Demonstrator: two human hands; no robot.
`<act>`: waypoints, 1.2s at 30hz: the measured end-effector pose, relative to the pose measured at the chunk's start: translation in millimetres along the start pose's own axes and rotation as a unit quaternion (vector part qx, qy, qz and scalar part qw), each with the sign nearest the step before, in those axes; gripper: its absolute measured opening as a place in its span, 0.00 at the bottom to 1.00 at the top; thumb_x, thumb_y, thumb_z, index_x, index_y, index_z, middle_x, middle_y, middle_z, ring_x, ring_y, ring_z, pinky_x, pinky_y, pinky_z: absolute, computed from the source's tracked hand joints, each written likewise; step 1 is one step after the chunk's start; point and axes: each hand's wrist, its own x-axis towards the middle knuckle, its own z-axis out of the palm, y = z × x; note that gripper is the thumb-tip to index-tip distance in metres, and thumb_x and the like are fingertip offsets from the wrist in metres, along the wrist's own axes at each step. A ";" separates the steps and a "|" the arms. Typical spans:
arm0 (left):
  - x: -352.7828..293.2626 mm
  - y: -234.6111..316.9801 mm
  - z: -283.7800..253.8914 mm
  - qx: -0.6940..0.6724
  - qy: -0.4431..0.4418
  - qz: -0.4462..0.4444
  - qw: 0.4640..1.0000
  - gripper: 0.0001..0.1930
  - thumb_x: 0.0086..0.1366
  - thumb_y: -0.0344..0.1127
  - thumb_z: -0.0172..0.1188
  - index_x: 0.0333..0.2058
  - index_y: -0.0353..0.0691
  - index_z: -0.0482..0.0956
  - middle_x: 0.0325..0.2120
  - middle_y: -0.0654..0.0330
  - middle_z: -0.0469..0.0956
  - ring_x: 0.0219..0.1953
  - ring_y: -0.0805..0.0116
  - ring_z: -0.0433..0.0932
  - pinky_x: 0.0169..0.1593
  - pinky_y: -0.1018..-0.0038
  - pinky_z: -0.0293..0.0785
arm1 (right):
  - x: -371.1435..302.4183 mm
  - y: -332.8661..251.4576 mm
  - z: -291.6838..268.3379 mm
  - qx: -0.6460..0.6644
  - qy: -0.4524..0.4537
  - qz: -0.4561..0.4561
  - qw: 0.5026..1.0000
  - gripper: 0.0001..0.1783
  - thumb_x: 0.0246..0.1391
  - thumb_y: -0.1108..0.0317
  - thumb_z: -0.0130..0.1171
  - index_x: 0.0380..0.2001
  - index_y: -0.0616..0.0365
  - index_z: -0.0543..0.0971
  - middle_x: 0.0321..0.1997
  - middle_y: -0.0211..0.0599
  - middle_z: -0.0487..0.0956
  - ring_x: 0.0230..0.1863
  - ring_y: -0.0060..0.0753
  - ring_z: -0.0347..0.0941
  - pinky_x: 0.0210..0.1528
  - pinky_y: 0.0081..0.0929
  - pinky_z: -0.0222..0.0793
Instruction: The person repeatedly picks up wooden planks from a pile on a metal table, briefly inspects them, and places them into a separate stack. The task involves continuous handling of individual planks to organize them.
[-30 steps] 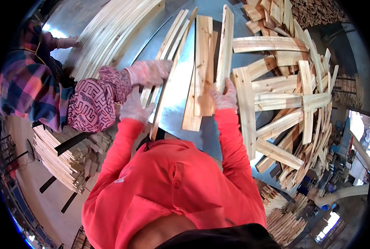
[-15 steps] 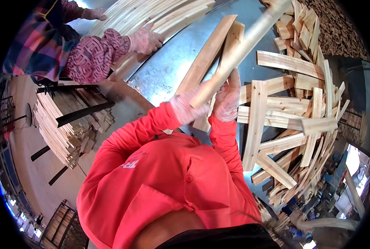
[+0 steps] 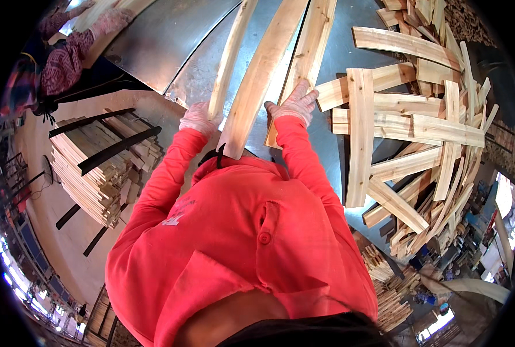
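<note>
Narrow board (image 3: 232, 49) is gripped at its near end by the left hand (image 3: 201, 119), fingers wrapped around; far end is cut off by the frame. Wide board (image 3: 263, 75) is set between the hands, near end right at the red shirt (image 3: 234, 231); contact can't be told. Knotty board (image 3: 314, 43) is placed to its right on the metal surface (image 3: 202, 63); right hand (image 3: 295, 107) is laid over it, fingers spread, not closed. Further right, a loose pile of boards (image 3: 358, 139) is crossed at mixed angles. Upper left, light boards are touched by a co-worker's gloved hand (image 3: 112, 22). Lower left, a board stack (image 3: 87, 179) is seen beside black bars (image 3: 119, 151).
</note>
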 end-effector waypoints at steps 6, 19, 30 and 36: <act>0.7 -19.7 19.8 -0.400 -0.114 -0.172 0.893 0.26 0.57 0.49 0.59 0.51 0.40 0.73 0.38 0.51 0.80 0.41 0.57 0.79 0.47 0.65 0.72 | 16.7 23.4 -9.3 0.198 -0.005 0.025 0.980 0.55 0.39 0.57 0.66 0.68 0.52 0.46 0.65 0.59 0.58 0.64 0.53 0.61 0.66 0.34 0.56; 5.3 11.5 -49.0 -0.002 -0.050 -0.154 0.987 0.26 0.60 0.45 0.55 0.58 0.51 0.66 0.46 0.53 0.76 0.50 0.48 0.74 0.52 0.57 0.71 | -5.7 43.8 -68.0 0.829 -0.257 -0.228 0.442 0.43 0.37 0.61 0.69 0.57 0.61 0.62 0.46 0.44 0.71 0.47 0.40 0.70 0.52 0.43 0.69; -7.7 135.5 -33.3 0.185 -0.232 -0.089 0.951 0.54 0.52 0.58 0.61 0.68 0.45 0.38 0.68 0.42 0.37 0.70 0.41 0.39 0.66 0.50 0.44 | 36.5 88.0 18.5 0.547 0.011 -0.058 0.835 0.48 0.40 0.82 0.64 0.66 0.56 0.55 0.46 0.40 0.74 0.41 0.29 0.73 0.41 0.24 0.73; 16.0 122.7 -3.7 0.142 -0.129 -0.111 0.975 0.55 0.49 0.56 0.65 0.67 0.41 0.42 0.67 0.42 0.46 0.69 0.45 0.44 0.65 0.55 0.51 | 34.5 95.6 18.8 0.673 -0.055 -0.138 0.725 0.49 0.38 0.83 0.66 0.66 0.54 0.57 0.49 0.39 0.73 0.40 0.33 0.74 0.41 0.25 0.75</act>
